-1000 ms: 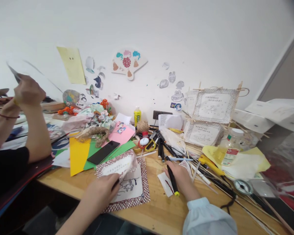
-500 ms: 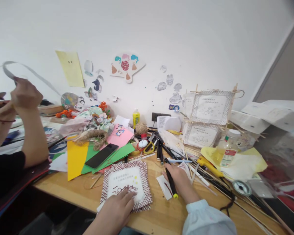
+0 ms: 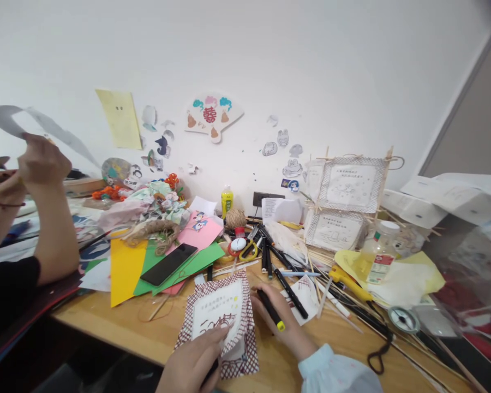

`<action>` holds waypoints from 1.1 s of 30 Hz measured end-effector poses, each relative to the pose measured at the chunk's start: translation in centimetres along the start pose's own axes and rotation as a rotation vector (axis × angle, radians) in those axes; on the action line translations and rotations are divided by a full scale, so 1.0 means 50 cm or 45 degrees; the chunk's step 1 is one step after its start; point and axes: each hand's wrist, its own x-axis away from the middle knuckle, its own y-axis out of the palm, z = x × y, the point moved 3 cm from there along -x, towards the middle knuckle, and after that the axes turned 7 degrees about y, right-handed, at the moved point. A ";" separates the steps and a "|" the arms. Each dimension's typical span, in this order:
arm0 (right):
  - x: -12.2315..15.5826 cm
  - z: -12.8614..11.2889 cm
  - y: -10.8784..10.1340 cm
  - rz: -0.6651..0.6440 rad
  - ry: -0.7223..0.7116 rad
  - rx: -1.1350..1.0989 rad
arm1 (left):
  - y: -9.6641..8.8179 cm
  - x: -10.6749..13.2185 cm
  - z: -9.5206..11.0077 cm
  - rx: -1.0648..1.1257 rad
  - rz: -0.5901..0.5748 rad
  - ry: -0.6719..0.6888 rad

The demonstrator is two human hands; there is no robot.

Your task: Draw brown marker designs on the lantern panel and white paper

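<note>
My left hand [image 3: 194, 360] lies on the near end of a folded paper panel [image 3: 223, 314] with a red checked border and a line drawing, fingers pressed down on it, thumb under its edge. My right hand [image 3: 280, 325] rests just right of the panel and grips a black marker with a yellow end [image 3: 271, 310], tip pointing away from me. Its wrist wears a pale blue sleeve [image 3: 335, 374]. A small white paper scrap [image 3: 306, 292] lies right of that hand with another black pen [image 3: 291, 293] across it.
Another person sits at the left, their hand [image 3: 41, 161] lifting a grey paper strip [image 3: 33, 123]. Yellow and green card [image 3: 126, 267], a black phone [image 3: 168, 264], scissors [image 3: 249, 250], pens, bamboo sticks, a glue gun [image 3: 349, 284] and paper lantern panels [image 3: 349, 185] crowd the wooden table [image 3: 118, 333].
My left hand has slid the checked panel nearer and rightward, lifting its near edge. My right hand with the marker has moved left off the white scrap to the panel's side.
</note>
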 end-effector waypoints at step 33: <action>0.018 0.017 0.021 -0.095 0.138 -0.348 | -0.017 -0.006 -0.088 1.207 0.053 -1.711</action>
